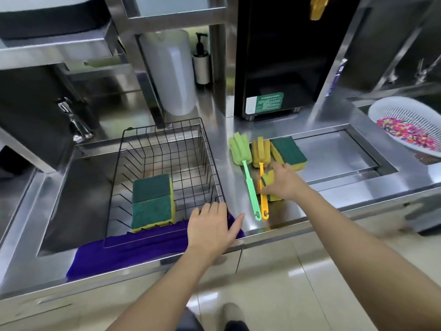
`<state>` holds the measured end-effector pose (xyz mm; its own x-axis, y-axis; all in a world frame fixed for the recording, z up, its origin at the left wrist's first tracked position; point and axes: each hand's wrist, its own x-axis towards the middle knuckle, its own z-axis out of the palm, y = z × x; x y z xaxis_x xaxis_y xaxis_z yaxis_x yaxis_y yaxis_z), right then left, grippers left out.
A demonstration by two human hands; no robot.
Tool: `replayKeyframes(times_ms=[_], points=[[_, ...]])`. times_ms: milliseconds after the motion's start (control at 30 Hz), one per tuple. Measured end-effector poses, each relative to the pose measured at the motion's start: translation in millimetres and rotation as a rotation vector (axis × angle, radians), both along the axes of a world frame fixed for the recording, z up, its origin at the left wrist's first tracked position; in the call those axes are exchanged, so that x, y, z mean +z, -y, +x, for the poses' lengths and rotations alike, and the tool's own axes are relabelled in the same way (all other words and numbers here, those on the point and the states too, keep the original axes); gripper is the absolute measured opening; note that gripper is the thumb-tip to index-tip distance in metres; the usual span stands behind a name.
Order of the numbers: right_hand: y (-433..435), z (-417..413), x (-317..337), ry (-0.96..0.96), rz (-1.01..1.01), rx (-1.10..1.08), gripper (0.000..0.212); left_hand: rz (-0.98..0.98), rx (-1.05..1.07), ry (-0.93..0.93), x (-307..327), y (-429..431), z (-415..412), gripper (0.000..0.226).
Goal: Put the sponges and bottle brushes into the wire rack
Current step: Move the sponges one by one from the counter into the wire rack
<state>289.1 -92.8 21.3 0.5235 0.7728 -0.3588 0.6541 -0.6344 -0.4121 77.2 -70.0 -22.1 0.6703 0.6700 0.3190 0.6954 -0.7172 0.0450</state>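
Two sponges already down in the wire rack, lying side by side, green faces up, near the front wall. Rack sitting in the sink, front edge over a purple cloth.

Left hand flat and open on the rack's near right corner, fingers spread over the rim and cloth, gripping nothing, apparently just steadying.

Right hand out on the steel counter, fingers curled down over a small sponge lying just beside the orange brush. Contact looks made; how firm the pinch is, hard to tell, since the fingers hide most of it.

Still on the counter: green brush and orange brush lying parallel, handles toward the front edge, plus another sponge behind them, touching the orange foam head.

Likely trouble from here:
- Snagging the orange handle along with the sponge, since fingertips sit right against it; could drag the brush or flip it off the front edge, where the hooked ends lie close already.
- Knocking the green brush sideways in the same sweep.
- A weak pinch on soft foam, dropping the sponge short of the rack, onto counter or cloth.
- Long handles catching in the wire grid later if lowered at an angle.
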Motion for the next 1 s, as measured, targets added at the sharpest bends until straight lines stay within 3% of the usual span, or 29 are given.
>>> replayKeyframes(times_ms=[133,233,333,500,567,667,833,1000], points=[[-4,5,24,0.147,0.022,-0.021,0.046,0.021,0.007,0.014,-1,0,-5,0.053],[-12,5,52,0.321,0.046,-0.012,0.048,0.045,0.036,0.028,-3,-4,-14,0.052],[-28,-6,81,0.335,0.184,-0.016,0.05,0.071,0.042,0.052,-5,-8,-31,0.054],[-64,-37,101,-0.014,0.522,0.001,0.064,0.147,0.085,0.087,-8,-16,-58,0.053],[-79,-52,97,-0.145,0.576,-0.023,0.059,0.165,0.116,0.105,-9,-19,-69,0.053],[-97,-75,83,-0.314,0.597,-0.042,0.029,0.2,0.171,0.123,-9,-24,-84,0.053],[-121,-101,53,-0.62,0.55,-0.08,0.015,0.201,0.221,0.172,-15,-31,-97,0.055],[-140,-119,31,-0.73,0.516,-0.087,0.032,0.21,0.247,0.2,-19,-33,-98,0.051]])
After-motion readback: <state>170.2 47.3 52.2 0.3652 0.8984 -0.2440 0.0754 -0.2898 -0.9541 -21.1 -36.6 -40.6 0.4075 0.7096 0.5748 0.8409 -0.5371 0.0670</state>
